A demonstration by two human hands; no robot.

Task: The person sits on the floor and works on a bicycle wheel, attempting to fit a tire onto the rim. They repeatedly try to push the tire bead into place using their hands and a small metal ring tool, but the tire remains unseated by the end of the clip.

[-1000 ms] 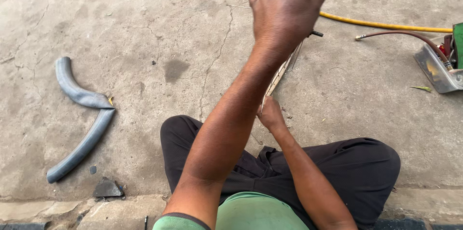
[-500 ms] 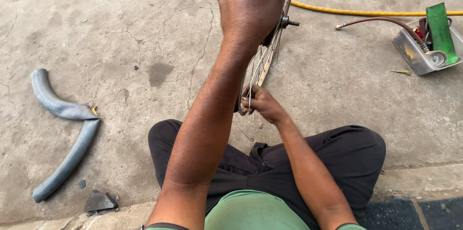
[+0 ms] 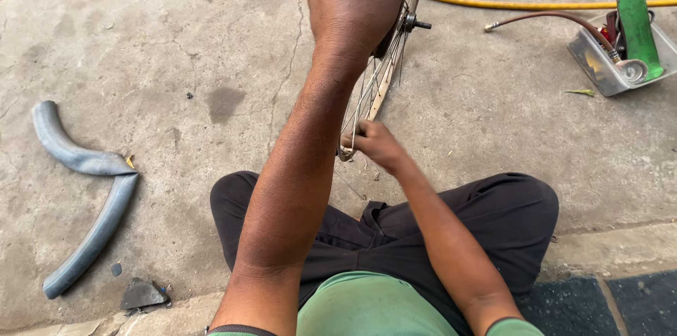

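I sit cross-legged on a concrete floor with a spoked bicycle wheel (image 3: 381, 86) standing upright in front of me, seen edge-on. My left hand (image 3: 354, 4) reaches up and is closed over the top part of the rim, hiding it. My right hand (image 3: 374, 143) is closed on the lowest part of the rim, near the spokes, just above my knees. The hub axle (image 3: 417, 24) sticks out to the right below my left hand.
A cut grey inner tube (image 3: 83, 188) lies bent on the floor at the left, with a dark stone (image 3: 141, 295) near it. A yellow hose (image 3: 536, 4) runs along the back. At the far right stands a metal tray (image 3: 598, 68) with a green piece (image 3: 638, 22) and a brown hose (image 3: 557, 19).
The view has shifted, so the wheel and both hands sit further left and lower in the picture. My left hand stays on the wheel's top and my right hand on its lower rim.
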